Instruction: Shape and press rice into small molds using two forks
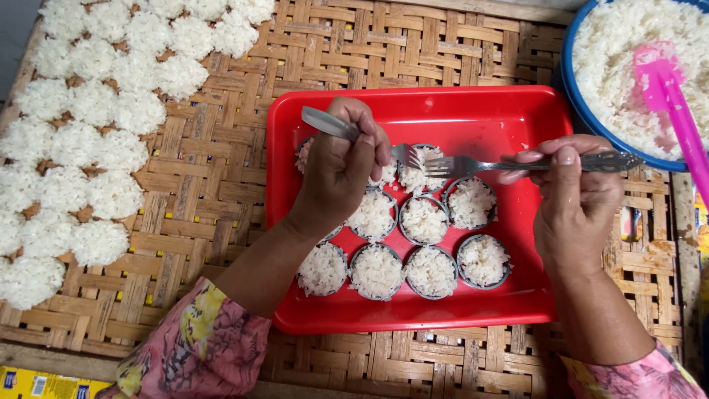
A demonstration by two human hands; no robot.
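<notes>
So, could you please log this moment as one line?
left hand: fork | right hand: second fork | both over rice ring | red tray

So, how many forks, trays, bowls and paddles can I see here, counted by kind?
Forks: 2, one in the left hand and one in the right hand
Red tray: 1
Blue bowl: 1
Pink paddle: 1
Total: 5
</notes>
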